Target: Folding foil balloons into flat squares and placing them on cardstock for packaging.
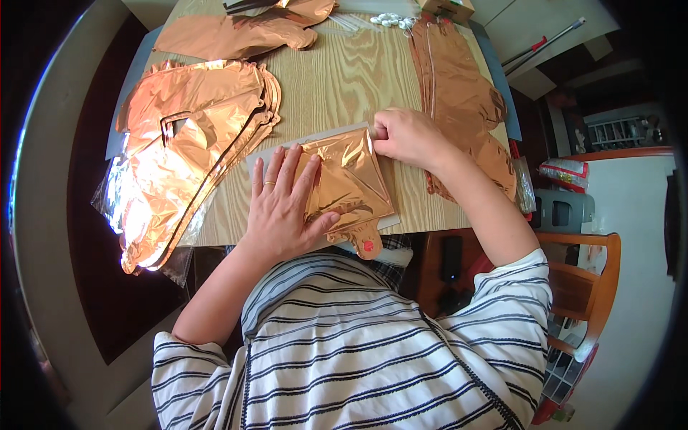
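My left hand [283, 204] lies flat, fingers spread, on a folded copper-coloured foil balloon [355, 168]. The balloon rests on a flat, pale grey sheet [326, 134] whose rim shows around it at the table's near edge. A rounded foil tab [365, 242] with a red spot sticks out toward me, past the table edge. My right hand [408, 137] is closed at the far right corner of the foil and sheet. Its fingertips are curled under, so whatever they grip is hidden.
Flat copper foil balloons lie in a stack [197, 129] at left, a pile [462, 107] at right, and more foil [236, 36] at far left. White thin sticks [351, 25] and a small white heap [392, 20] are at the far edge. A wooden chair [605, 279] stands at right.
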### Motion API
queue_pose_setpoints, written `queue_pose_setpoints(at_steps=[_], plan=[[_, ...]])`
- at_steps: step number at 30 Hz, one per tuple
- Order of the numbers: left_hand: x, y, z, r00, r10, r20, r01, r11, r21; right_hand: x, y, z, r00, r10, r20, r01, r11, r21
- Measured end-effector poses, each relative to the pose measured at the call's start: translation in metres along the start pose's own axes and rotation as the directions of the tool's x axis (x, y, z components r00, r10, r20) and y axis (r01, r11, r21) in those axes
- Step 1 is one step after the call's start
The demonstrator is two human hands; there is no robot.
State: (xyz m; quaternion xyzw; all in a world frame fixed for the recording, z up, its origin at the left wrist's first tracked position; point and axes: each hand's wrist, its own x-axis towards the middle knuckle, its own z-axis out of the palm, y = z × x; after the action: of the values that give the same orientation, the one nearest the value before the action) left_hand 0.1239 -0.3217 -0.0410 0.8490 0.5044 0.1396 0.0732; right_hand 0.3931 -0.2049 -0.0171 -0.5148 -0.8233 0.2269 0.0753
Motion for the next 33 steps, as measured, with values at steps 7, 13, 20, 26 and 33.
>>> queue_pose_setpoints(at_steps=[7,13,20,26,33], plan=[[0.000,0.000,0.000,1.000,-0.006,0.004,0.006,1.000,-0.005,-0.017,0.014,0.020,0.964,-0.171,-0.205,0.155,0.984,-0.092],[-0.001,0.000,0.001,1.000,-0.007,0.012,0.007,1.000,0.002,-0.002,0.028,0.003,0.946,-0.249,-0.208,0.290,0.937,0.197],[0.000,0.000,0.001,1.000,-0.010,0.013,0.010,1.000,0.008,0.016,0.022,0.004,0.967,-0.249,-0.048,0.253,0.937,0.239],[-0.002,0.001,0.002,1.000,0.000,-0.015,0.000,1.000,0.007,0.014,0.017,0.006,0.990,-0.138,-0.032,0.141,0.938,0.315],[-0.001,0.001,0.002,1.000,0.003,-0.008,-0.003,1.000,0.008,0.016,0.008,-0.002,0.978,0.092,0.186,-0.171,0.868,0.466]])
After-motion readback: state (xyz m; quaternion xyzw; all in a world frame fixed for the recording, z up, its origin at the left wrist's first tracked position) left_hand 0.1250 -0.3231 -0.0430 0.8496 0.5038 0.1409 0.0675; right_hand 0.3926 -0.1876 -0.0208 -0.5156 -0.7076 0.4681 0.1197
